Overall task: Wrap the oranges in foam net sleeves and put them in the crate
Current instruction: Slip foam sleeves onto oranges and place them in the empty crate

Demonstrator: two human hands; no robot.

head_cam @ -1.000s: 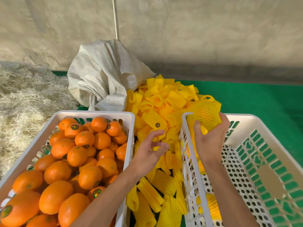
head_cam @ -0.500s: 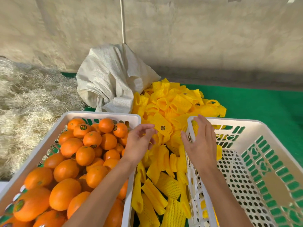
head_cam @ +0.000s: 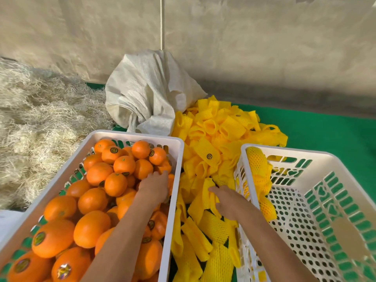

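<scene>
Between the two crates: the pile of yellow foam sleeves (head_cam: 213,151) lies on the green floor mat (head_cam: 325,127), running from the white sack (head_cam: 150,94) down towards the person.
Left crate (head_cam: 175,180): heaped with bare oranges (head_cam: 122,165), several with dark round stickers.
Left hand (head_cam: 154,188): palm down on the oranges near the crate's right wall; fingers reach forward over the fruit, but whether they have closed on one I cannot tell.
Right hand (head_cam: 225,200): down in the sleeves, fingers (head_cam: 213,190) on a folded one; grip unclear.
Right crate (head_cam: 254,188): a few wrapped oranges (head_cam: 258,169) rest against its left wall; otherwise mostly bare floor.
Orange handling: likely firm, fairly weighty, smooth; best cupped around its widest part.
Sleeve handling: likely very light, soft and stretchy; take it at an open end and spread it wide.
</scene>
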